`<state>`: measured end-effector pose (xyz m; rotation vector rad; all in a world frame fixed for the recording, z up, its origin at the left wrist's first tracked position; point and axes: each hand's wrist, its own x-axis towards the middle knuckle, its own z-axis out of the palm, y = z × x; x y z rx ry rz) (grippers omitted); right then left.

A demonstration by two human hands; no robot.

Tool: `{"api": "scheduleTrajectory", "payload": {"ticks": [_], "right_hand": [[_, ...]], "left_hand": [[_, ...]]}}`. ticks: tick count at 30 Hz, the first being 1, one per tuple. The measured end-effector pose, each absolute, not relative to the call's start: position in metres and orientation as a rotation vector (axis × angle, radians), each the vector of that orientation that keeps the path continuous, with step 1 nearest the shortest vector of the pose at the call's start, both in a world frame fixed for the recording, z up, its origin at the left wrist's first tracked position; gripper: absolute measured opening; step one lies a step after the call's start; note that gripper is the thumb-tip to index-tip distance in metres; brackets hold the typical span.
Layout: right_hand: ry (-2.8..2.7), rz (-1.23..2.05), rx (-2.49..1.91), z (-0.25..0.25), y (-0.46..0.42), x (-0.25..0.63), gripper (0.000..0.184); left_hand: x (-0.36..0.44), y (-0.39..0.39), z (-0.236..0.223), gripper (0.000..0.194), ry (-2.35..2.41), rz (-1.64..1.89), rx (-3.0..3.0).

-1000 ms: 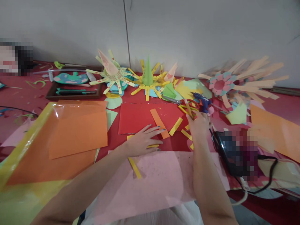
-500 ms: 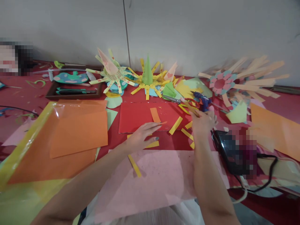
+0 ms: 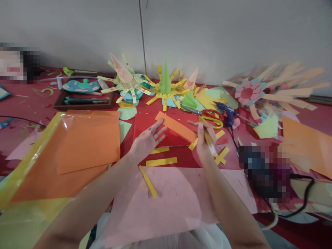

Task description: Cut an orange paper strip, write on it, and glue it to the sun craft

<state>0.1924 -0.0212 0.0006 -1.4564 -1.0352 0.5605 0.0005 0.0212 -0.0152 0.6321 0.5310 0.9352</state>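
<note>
An orange paper strip (image 3: 178, 128) slants across a red sheet (image 3: 142, 126). My left hand (image 3: 145, 141) has its fingers spread at the strip's upper left end, one fingertip touching it. My right hand (image 3: 204, 138) is closed around a slim brown pencil (image 3: 208, 137), beside the strip's lower right end. Whether the right fingers also touch the strip I cannot tell. Several yellow paper strips lie around both hands, among them one yellow strip (image 3: 161, 161) below the red sheet. Behind the right hand are scissors (image 3: 211, 117) with red and yellow handles.
A pink sheet (image 3: 155, 193) lies nearest me. Orange paper (image 3: 88, 148) is stacked at left. Paper crafts, including a green cone (image 3: 164, 81), stand along the wall. A blue glue gun (image 3: 227, 113) and a partly blurred dark device (image 3: 259, 173) are on the right.
My right hand has come away from the scissors toward me and left with the pencil. The orange strip now lies slanted between my hands, and my left hand has shifted left, its fingers more spread.
</note>
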Motion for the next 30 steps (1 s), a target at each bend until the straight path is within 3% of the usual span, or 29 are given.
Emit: {"api": "scheduleTrajectory", "payload": {"ticks": [5, 13, 22, 30], "right_hand": [[-1.08, 0.821, -1.495, 0.002, -0.023, 0.192, 0.032], [-1.149, 0.745, -1.411, -0.006, -0.018, 0.204, 0.027], [-1.213, 0.906, -1.387, -0.011, -0.016, 0.2, 0.026], [-1.273, 1.009, -1.367, -0.009, -0.017, 0.195, 0.029]], "left_hand": [[0.0, 0.02, -0.009, 0.03, 0.563, 0.936, 0.6], [0.003, 0.021, -0.011, 0.036, 0.605, 0.943, 0.642], [0.0, 0.025, -0.012, 0.009, 0.675, 0.971, 0.434], [0.007, 0.014, -0.012, 0.046, 0.716, 0.843, 1.035]]}}
